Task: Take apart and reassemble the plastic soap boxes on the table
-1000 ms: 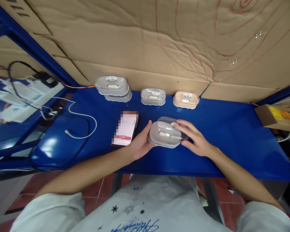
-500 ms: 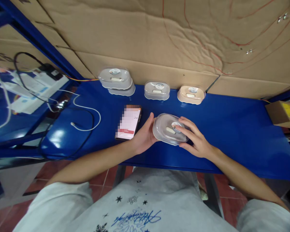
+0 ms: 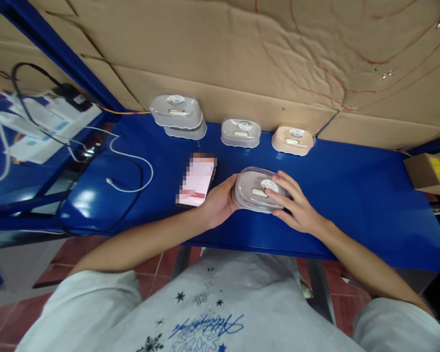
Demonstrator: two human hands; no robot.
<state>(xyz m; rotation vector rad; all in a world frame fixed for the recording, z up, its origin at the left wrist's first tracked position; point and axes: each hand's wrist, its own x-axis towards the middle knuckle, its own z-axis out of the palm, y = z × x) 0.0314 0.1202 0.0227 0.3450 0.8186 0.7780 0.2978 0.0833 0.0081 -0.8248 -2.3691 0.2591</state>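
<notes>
A grey plastic box with a clear domed lid [image 3: 254,183] is between my two hands above the blue tabletop. Its lid carries a round sticker and a small white latch. My left hand [image 3: 220,203] grips the box's left end, with the thumb along its side. At the right end, my right hand [image 3: 298,208] has its fingers over the lid next to the sticker and its thumb low on the near side. The fingers under the box are hidden. A phone [image 3: 196,183] with a lit screen lies just left of the box.
Along the cardboard backing stand two stacked grey boxes [image 3: 178,115], another grey box [image 3: 241,133] and a peach box [image 3: 293,140]. White and black cables [image 3: 132,188] lie at the left by a power strip [image 3: 55,129]. A cardboard box [image 3: 430,173] sits at the right edge.
The held box has turned slightly and looks more level. My left thumb, raised before, now lies against its side. The whole view has shifted a little.
</notes>
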